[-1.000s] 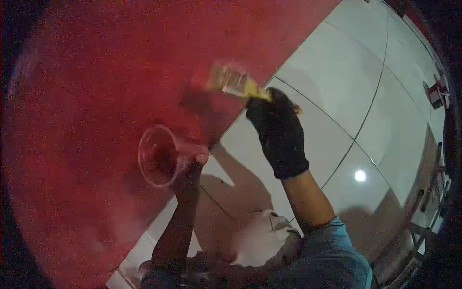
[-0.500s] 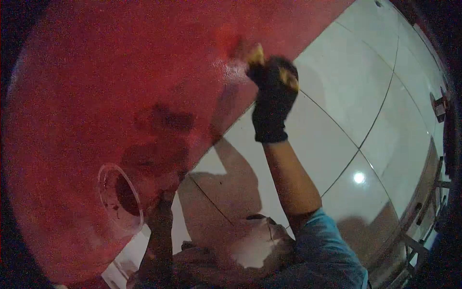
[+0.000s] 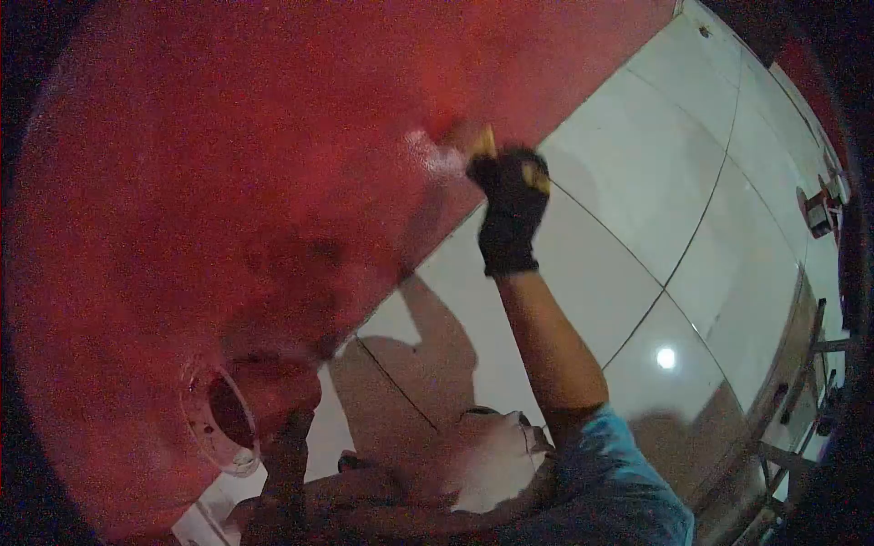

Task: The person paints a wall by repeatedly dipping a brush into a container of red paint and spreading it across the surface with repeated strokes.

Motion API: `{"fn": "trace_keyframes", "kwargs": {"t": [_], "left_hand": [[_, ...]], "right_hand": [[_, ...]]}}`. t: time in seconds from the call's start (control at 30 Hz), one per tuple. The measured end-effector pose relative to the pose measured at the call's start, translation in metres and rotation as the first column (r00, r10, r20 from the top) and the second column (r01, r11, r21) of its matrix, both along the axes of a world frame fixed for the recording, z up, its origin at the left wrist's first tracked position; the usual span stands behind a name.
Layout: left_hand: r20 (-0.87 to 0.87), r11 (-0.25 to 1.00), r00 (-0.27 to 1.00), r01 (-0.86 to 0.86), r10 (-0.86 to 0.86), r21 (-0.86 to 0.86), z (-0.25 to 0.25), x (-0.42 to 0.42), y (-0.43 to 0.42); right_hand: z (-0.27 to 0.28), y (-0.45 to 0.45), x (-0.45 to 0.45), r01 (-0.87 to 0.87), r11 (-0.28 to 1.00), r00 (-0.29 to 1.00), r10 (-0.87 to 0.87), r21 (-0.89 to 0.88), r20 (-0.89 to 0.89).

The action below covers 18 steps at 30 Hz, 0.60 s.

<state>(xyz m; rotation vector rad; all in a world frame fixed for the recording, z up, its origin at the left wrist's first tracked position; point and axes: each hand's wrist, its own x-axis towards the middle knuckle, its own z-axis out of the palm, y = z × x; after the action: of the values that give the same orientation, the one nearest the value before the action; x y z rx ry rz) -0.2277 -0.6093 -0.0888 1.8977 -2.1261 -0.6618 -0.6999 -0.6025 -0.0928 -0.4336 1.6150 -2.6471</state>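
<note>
My right hand (image 3: pixel 513 196), in a black glove, is closed around what looks like a paintbrush (image 3: pixel 485 142). Yellowish parts show at the glove, and the dark, blurred brush end is at the red wall (image 3: pixel 300 118), beside a wet, shiny patch. Lower left, my left hand (image 3: pixel 296 387) is in shadow, its fingers closed on the side of a round tub (image 3: pixel 193 414). The tub has a pale rim and dark red contents, probably paint, with smears inside. It is tilted so that its opening faces me.
White floor tiles (image 3: pixel 628 218) with dark joints meet the wall along a diagonal edge. On the right lie a small dark-and-red object (image 3: pixel 819 214) and a dark frame-like structure (image 3: pixel 787 455). My shadow falls across tiles and wall.
My right hand with the brush has moved down and slightly left along the wall. The tub and my left hand sit a little lower in view.
</note>
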Motion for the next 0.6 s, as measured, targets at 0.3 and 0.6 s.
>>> {"fn": "trace_keyframes", "kwargs": {"t": [0.3, 0.6], "left_hand": [[0.008, 0.995, 0.997, 0.078, -0.078, 0.059, 0.007, -0.067, -0.023], [0.051, 0.977, 0.980, 0.184, -0.190, 0.112, 0.000, 0.084, 0.026]], "right_hand": [[0.003, -0.010, 0.008, 0.245, 0.895, 0.887, -0.052, 0.372, -0.459], [0.033, -0.023, -0.001, 0.756, 0.592, 0.423, -0.119, 0.278, -0.898]]}}
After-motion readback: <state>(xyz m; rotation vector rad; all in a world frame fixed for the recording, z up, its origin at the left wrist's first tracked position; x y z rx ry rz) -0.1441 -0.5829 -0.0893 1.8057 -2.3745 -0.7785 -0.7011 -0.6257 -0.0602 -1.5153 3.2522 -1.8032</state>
